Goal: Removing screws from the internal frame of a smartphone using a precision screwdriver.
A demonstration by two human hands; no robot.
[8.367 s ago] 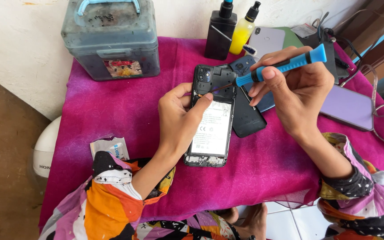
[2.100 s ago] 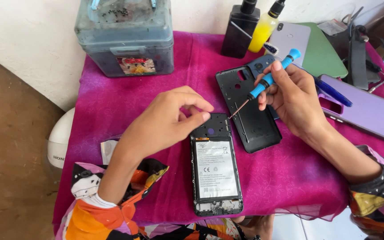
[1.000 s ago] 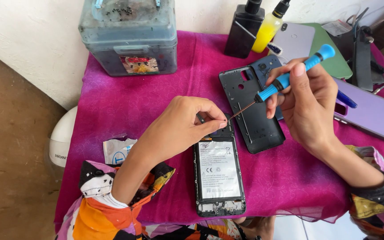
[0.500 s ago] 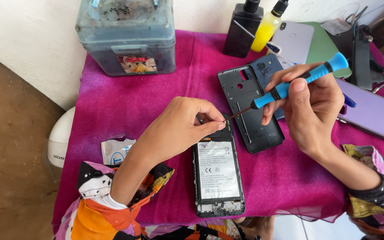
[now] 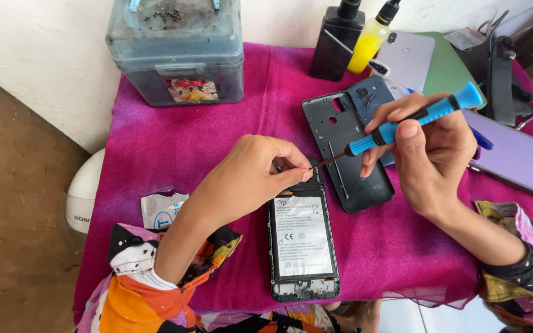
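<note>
Pinching the opened phone (image 5: 302, 243) top, left hand (image 5: 251, 179) fingers steady it while right hand (image 5: 430, 154) fingers grip the blue screwdriver (image 5: 402, 126), its tip just beside them.

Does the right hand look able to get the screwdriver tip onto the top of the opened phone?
Probably yes: the right hand angles the screwdriver toward the opened phone, though left hand fingers crowd there.

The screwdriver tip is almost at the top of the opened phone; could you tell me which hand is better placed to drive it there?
Probably the right hand: it grips the blue screwdriver, angled toward the opened phone, while the left hand pinches at that edge.
</note>
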